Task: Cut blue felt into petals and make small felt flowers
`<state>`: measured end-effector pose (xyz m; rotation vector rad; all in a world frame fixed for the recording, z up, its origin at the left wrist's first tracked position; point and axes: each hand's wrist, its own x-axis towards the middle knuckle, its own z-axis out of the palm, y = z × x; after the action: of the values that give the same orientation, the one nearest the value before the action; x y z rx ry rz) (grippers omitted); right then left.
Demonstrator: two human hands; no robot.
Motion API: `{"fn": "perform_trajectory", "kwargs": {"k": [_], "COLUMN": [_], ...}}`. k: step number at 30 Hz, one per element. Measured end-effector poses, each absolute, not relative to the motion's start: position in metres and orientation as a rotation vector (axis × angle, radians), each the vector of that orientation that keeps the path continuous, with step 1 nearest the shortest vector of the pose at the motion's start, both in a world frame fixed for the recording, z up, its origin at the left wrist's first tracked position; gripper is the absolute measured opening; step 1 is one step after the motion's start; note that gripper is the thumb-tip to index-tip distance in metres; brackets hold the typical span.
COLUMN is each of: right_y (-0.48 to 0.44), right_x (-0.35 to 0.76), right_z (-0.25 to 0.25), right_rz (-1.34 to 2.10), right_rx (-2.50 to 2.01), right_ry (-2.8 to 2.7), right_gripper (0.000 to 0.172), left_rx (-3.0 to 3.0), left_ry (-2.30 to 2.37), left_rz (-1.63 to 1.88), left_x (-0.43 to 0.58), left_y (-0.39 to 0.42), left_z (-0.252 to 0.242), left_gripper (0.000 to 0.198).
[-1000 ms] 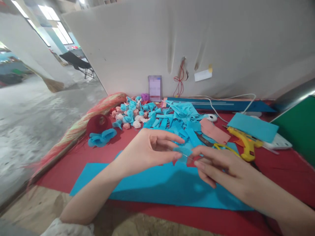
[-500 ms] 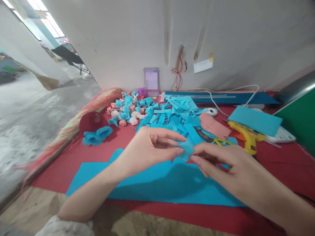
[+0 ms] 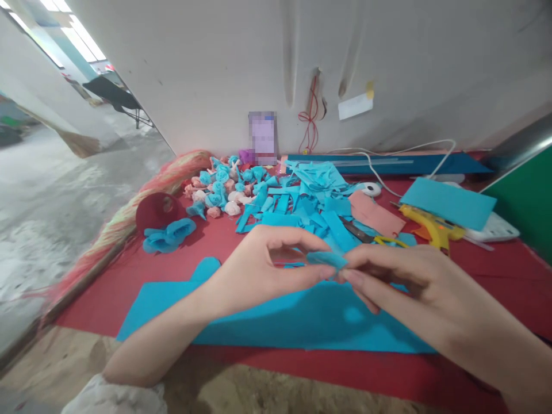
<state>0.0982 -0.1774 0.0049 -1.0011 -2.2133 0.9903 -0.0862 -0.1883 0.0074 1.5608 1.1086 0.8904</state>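
Note:
Both of my hands meet above a large blue felt sheet (image 3: 276,322) on a red cloth (image 3: 121,276). My left hand (image 3: 263,267) pinches one end of a small blue felt piece (image 3: 330,259) between thumb and forefinger. My right hand (image 3: 397,282) pinches the other end, fingertips touching the left ones. The piece lies nearly flat between them, folded or rolled thin.
Behind lie a heap of blue felt strips (image 3: 310,201), several small blue and pink felt buds (image 3: 222,190), a blue felt flower (image 3: 166,234), a dark red spool (image 3: 157,210), yellow-handled scissors (image 3: 379,238), a yellow glue gun (image 3: 431,227), a pink piece (image 3: 375,215) and a white wall (image 3: 259,63).
The blue piece has gone from an open flap to a thin folded shape between my fingertips. My hands have drawn a little closer and the view has shifted slightly.

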Motion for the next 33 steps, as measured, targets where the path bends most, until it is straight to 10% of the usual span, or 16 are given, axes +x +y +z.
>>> {"fn": "perform_trajectory", "kwargs": {"k": [33], "right_y": [-0.182], "right_x": [0.0932], "right_z": [0.0072], "right_rz": [1.164], "right_rx": [-1.157], "right_ry": [-1.864], "right_gripper": [0.007], "left_rx": [1.27], "left_ry": [1.007], "left_rz": [1.018], "left_x": [-0.0815], "left_y": [-0.1891], "left_z": [0.0028], "left_gripper": [0.008]}}
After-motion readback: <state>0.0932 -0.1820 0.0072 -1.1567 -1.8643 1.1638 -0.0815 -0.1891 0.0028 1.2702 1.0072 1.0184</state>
